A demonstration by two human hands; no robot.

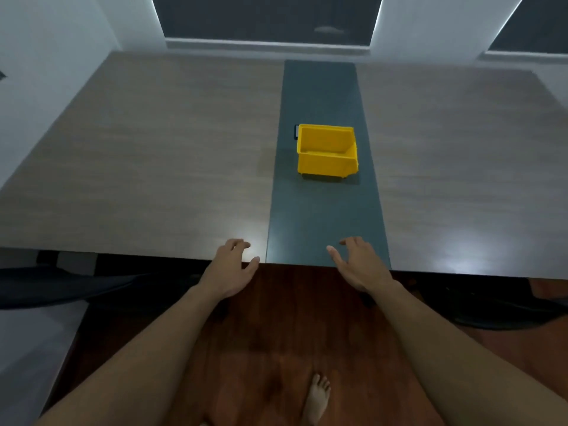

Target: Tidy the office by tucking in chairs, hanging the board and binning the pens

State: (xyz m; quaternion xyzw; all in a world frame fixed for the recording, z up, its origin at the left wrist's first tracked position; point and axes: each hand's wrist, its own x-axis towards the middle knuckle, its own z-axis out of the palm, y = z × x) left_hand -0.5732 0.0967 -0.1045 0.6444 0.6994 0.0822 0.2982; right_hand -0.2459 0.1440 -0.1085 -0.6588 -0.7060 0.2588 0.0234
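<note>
A yellow plastic bin [326,152] stands on the dark centre strip of the large wooden table [147,155], its open top showing nothing inside. A small dark object [296,131] peeks out at the bin's far left corner. My left hand [231,265] hovers over the table's near edge, fingers spread, holding nothing. Over the near end of the dark strip is my right hand [358,264], likewise open and empty. No pens or board are visible. A dark chair seat [61,287] sits low at the left, partly under the table; another chair [491,302] shows at the right.
Two windows with dark blinds [267,20] line the far wall behind the table. The floor beneath me is reddish wood [276,333], and my bare foot [318,398] stands on it. A pale wall runs along the left.
</note>
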